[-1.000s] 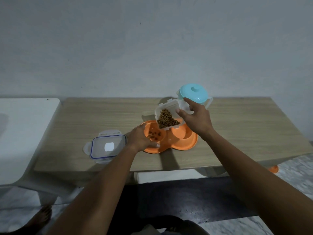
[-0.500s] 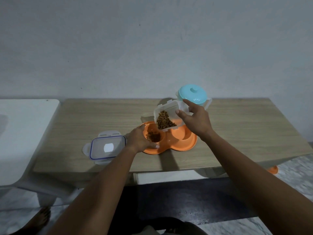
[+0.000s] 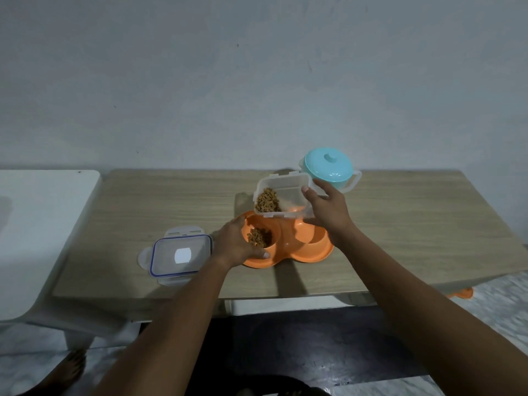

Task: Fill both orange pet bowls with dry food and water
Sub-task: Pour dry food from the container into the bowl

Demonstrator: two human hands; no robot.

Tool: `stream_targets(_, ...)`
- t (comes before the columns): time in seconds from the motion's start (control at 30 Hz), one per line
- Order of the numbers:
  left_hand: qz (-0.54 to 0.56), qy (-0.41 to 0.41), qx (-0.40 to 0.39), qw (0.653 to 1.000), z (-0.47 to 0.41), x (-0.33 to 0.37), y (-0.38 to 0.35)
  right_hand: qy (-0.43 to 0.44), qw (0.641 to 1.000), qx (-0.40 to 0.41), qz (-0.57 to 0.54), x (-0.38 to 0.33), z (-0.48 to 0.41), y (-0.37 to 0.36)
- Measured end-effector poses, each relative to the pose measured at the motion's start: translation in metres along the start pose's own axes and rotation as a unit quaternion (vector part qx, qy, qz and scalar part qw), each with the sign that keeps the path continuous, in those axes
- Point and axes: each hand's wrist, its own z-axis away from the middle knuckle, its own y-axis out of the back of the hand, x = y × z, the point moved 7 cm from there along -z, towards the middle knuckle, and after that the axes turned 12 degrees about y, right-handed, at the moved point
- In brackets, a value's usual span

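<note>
An orange double pet bowl (image 3: pixel 311 252) sits mid-table. Its left bowl holds a pile of brown dry food (image 3: pixel 258 237); the right bowl looks empty, partly hidden. My left hand (image 3: pixel 238 247) grips the left rim of the orange bowl. My right hand (image 3: pixel 328 208) holds a clear plastic food container (image 3: pixel 285 197) tilted above the bowls, with kibble heaped in its lower left corner. A teal lidded pot (image 3: pixel 328 168) stands behind the container.
The container's clear lid (image 3: pixel 180 255) with a blue seal lies flat on the wooden table (image 3: pixel 414 224), left of the bowl. A white table (image 3: pixel 34 224) adjoins on the left. An orange object (image 3: pixel 461 294) peeks out below the table's right front edge.
More kibble has dropped into the left bowl. The container in my right hand has less food and has tipped back a little. My left hand has stayed on the rim.
</note>
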Motion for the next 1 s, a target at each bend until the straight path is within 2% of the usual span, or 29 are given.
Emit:
stream_targets(0.2, -0.02, 0.018, 0.01, 1.0, -0.008, -0.006, -0.003, -0.026, 0.998, -0.04, -0.043, 0.016, -0.052, -0.066)
stream_targets(0.4, -0.025, 0.017, 0.015, 0.999, -0.018, -0.013, -0.006, -0.094, 0.99, -0.092, -0.043, 0.051, -0.095, -0.111)
stream_targets(0.67, -0.046, 0.044, 0.008, 0.998, -0.016, -0.013, -0.004, -0.084, 0.996, -0.014, 0.007, 0.073, -0.104, -0.109)
stream_targets(0.77, -0.097, 0.057, 0.012, 0.994, -0.013, -0.006, -0.002, -0.046, 0.998, -0.014, 0.036, 0.048, -0.083, -0.098)
stream_targets(0.87, -0.231, 0.082, 0.015, 0.969, -0.01, 0.011, -0.001, 0.016, 0.998, -0.025, 0.057, 0.022, -0.05, -0.074)
stream_targets(0.93, -0.285, 0.106, 0.003, 0.953, -0.01, 0.023, -0.004, 0.086, 0.994, 0.008, 0.062, 0.01, -0.036, -0.047)
stream_targets(1.0, -0.266, 0.13, -0.009, 0.955, -0.012, 0.033, -0.009, 0.139, 0.986, 0.079, 0.051, -0.002, -0.031, -0.013)
